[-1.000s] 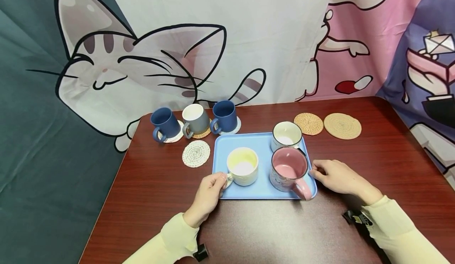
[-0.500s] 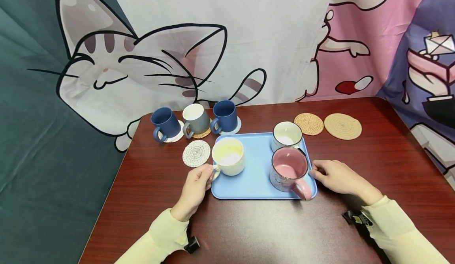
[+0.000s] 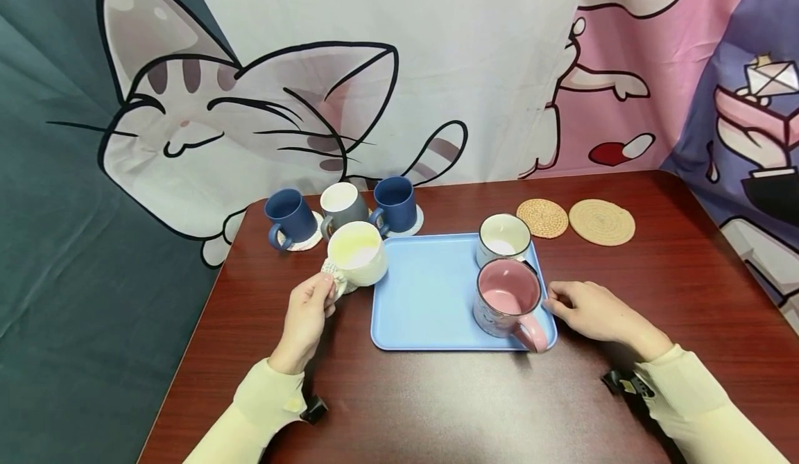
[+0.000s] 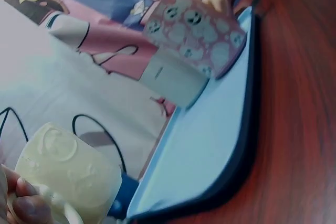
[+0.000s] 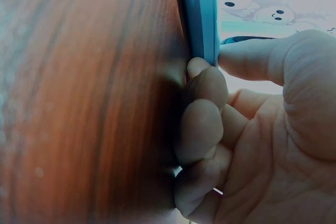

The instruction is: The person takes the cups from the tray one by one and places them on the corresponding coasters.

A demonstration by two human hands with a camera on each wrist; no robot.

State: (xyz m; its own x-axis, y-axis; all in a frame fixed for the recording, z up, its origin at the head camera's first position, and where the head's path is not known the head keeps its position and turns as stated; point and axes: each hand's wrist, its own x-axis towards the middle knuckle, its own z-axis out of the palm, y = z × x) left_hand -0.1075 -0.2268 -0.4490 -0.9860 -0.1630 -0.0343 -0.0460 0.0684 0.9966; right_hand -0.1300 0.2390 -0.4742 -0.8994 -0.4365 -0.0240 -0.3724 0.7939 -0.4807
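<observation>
My left hand point(image 3: 304, 318) pinches the handle of a pale yellow mug point(image 3: 358, 254), which hangs above a white woven coaster point(image 3: 349, 288) left of the blue tray point(image 3: 418, 297). Raised patterns show on the mug point(image 4: 68, 169) in the left wrist view. The coaster is mostly hidden under mug and fingers. At the tray's right edge, my right hand point(image 3: 596, 311) grips the rim between thumb and curled fingers, as the right wrist view shows with the tray edge point(image 5: 202, 19). On the tray's right side stand a pink mug point(image 3: 508, 294) and, behind it, a white mug point(image 3: 503, 236).
Behind the yellow mug, a blue mug point(image 3: 290, 216), a grey mug point(image 3: 349, 209) and another blue mug point(image 3: 396, 204) line the table's back left. Two straw coasters point(image 3: 542, 218) lie at the back right. A printed cloth point(image 3: 487, 69) hangs behind the table.
My left hand has carried the yellow mug off the tray, leftward and away from me, to over the white coaster. The right hand, tray and other mugs have stayed put.
</observation>
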